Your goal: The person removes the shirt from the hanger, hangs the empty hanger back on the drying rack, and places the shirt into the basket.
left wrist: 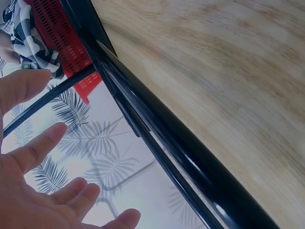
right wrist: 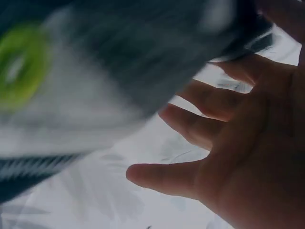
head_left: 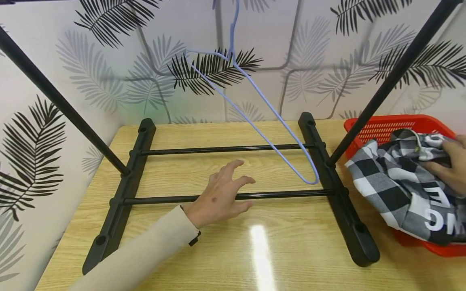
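A black, grey and white checked garment (head_left: 397, 178) with white lettering lies bunched in a red plastic basket (head_left: 429, 119), draping over its left rim. My right hand (head_left: 451, 165) is at the garment's upper right part with fingers spread; in the right wrist view its fingers are fairly straight beside the blurred cloth (right wrist: 95, 81), some fingertips hidden behind it. My left hand (head_left: 220, 194) hovers over the front crossbar (head_left: 284, 195) of a black stand, holding nothing, with fingers apart. A light blue clothes hanger (head_left: 255, 85) hangs tilted above the stand.
The stand's two black feet (head_left: 120, 226) rest on a wood-grain table (head_left: 218, 258), with slanting poles (head_left: 386, 89) rising at both sides. A rear crossbar (head_left: 218, 150) joins the feet. Behind is a leaf-patterned wall (head_left: 120, 81).
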Demonstrator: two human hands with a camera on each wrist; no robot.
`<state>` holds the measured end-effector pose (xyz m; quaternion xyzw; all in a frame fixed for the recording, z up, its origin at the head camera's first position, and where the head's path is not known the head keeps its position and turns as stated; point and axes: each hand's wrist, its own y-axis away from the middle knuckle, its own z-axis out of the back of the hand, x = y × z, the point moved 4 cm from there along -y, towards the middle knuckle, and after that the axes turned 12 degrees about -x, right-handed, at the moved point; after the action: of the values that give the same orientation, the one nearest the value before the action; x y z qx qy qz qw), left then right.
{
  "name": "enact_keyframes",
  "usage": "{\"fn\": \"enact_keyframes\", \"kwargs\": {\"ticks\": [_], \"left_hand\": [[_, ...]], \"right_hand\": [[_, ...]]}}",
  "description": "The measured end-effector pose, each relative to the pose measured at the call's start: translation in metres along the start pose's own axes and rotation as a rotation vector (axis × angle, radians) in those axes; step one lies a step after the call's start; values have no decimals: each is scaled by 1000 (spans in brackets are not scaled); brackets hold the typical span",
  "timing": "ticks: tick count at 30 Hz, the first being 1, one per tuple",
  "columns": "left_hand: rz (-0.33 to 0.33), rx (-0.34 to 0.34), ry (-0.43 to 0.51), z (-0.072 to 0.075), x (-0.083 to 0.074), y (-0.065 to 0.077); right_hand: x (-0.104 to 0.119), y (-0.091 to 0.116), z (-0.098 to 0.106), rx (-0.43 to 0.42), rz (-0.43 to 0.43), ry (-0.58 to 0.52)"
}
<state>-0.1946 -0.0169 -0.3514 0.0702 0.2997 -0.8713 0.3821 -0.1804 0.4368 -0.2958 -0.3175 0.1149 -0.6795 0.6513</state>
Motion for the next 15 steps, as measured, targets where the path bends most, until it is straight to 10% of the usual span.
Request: {"fn": "enact_keyframes", "kwargs": {"ticks": [5, 10, 15], "left_hand": [[6, 3, 2, 0, 2, 4], [58, 24, 3, 0, 7, 8], [69, 19, -10, 4, 11, 10]], "right_hand": [[38, 8, -1, 230, -30, 366], [59, 32, -10, 384, 55, 463], [56, 31, -2, 254, 119, 380]]}}
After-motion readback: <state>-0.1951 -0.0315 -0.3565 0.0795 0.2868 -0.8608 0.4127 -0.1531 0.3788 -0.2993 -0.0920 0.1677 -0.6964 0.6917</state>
